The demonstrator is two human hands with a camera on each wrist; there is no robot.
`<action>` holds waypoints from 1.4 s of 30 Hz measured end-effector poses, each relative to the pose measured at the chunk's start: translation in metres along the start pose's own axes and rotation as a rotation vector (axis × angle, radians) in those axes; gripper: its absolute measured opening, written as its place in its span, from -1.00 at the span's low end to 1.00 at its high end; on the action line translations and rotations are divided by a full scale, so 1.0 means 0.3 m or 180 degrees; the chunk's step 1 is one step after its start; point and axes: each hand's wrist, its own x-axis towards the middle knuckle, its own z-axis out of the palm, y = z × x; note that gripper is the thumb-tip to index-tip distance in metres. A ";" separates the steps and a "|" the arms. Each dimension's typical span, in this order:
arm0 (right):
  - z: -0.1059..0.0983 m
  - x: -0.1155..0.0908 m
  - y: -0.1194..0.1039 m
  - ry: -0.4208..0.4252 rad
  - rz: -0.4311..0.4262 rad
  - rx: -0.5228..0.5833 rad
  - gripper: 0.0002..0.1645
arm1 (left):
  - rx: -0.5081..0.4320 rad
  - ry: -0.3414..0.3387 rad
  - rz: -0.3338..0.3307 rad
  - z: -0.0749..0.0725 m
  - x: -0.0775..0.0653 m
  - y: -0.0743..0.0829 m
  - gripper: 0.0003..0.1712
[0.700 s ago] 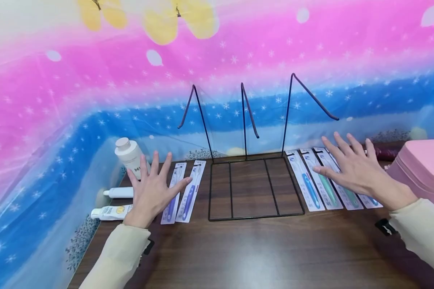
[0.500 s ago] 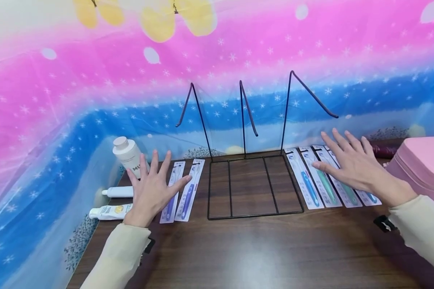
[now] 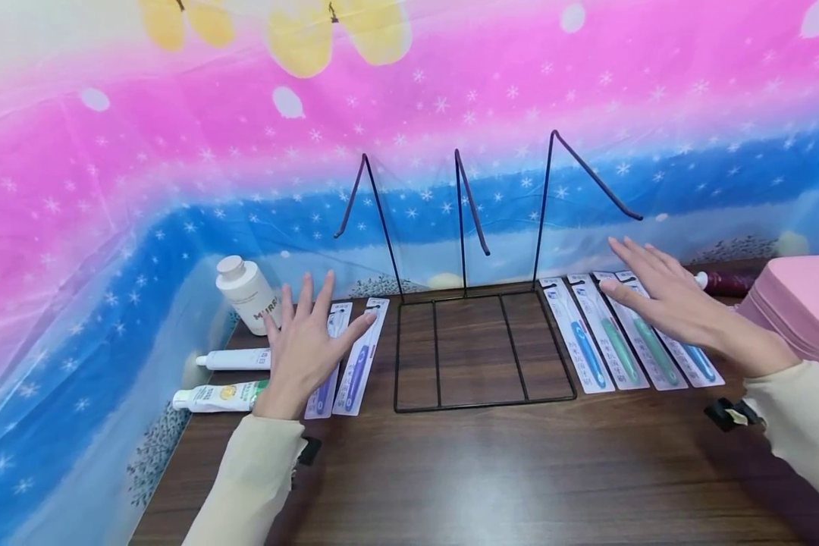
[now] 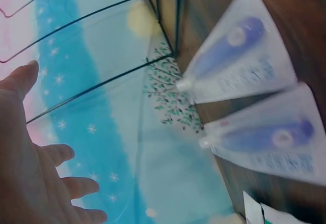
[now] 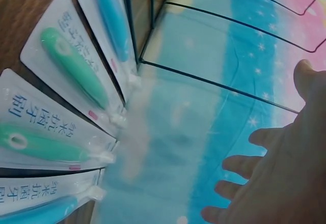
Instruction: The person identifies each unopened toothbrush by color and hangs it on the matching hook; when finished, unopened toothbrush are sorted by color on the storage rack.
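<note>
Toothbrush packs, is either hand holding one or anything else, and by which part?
Nothing is held: the left hand and right hand are both empty.

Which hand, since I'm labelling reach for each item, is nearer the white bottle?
Left. The left hand is close to the white bottle, just to its right; the right hand is across the wire rack, near the blue and green toothbrushes.

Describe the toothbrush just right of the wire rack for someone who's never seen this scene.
On the wooden table, find the black wire rack. To its right, four packaged toothbrushes lie in a row; take the nearest toothbrush. Its handle is blue, unlike the next two, which are green.
</note>
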 end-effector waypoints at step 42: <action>-0.037 0.063 0.217 0.0531 0.1265 0.1251 0.04 | -0.2489 -0.0508 -0.0687 0.178 0.078 0.061 -0.56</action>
